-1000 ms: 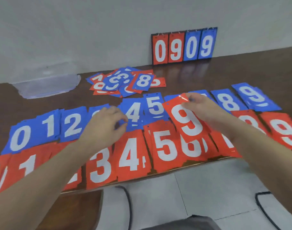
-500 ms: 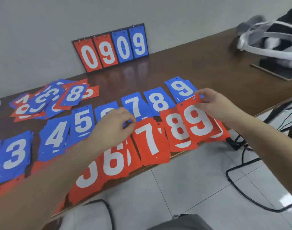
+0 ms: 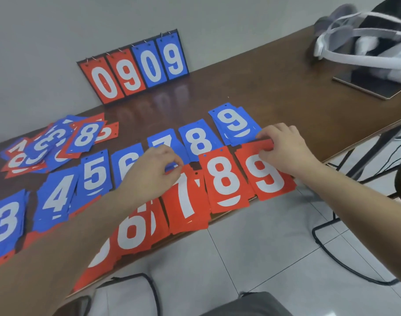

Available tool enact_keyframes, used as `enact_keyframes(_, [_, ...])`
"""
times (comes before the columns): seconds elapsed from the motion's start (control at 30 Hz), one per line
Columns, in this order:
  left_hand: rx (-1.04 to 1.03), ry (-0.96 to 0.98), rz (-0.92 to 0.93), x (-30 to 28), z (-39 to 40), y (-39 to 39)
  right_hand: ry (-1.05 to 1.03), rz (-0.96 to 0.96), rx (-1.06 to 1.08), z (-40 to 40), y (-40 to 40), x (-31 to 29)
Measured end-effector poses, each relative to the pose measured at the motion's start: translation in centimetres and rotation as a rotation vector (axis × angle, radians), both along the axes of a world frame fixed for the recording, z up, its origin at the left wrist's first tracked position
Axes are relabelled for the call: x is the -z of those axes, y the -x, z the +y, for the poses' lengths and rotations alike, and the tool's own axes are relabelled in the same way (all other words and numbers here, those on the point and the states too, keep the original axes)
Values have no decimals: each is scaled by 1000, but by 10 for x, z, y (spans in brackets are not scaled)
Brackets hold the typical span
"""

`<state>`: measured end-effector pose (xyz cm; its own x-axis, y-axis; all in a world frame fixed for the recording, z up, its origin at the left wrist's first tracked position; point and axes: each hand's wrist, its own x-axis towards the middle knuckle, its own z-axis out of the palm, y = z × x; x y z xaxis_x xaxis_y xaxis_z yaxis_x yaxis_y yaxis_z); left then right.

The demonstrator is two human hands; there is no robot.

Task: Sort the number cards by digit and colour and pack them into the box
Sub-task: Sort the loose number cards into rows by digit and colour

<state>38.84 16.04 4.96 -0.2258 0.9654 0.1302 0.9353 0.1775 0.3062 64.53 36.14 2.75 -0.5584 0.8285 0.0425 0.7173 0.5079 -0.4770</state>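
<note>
Since the earlier frame the red 9 card [image 3: 267,173] has come down flat onto its pile at the right end of the near red row, just right of the red 8 pile [image 3: 224,181]. Right hand [image 3: 286,151] pinches its far edge with curled fingers. Left hand [image 3: 154,169] hovers over the blue 6 pile [image 3: 124,165], fingertips pinched together; whether it holds a card I cannot tell. An unsorted heap [image 3: 51,144] lies far left on the counter [image 3: 274,92].

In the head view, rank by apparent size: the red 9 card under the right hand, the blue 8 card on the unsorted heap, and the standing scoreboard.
1. Scoreboard, clearly the largest.
2. Red 9 card.
3. Blue 8 card on the heap.
The two cards may match in true size; the red 9 lies nearer the camera.
</note>
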Motion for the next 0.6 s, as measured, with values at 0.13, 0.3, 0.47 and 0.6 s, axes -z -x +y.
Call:
enact_keyframes(0.13, [3, -9, -16, -4, -11, 8, 43, 115, -46, -10, 18, -4])
enact_keyframes(0.3, [-5, -25, -23, -7, -40, 35, 78, 194, -108, -43, 59, -9])
enact_keyframes(0.47, [-47, -47, -40, -9, -90, 80, 122, 224, -177, -90, 113, -12])
enact_keyframes(0.6, [-116, -62, -63, -11, -144, 123, 84, 232, -243, -128, 161, -11])
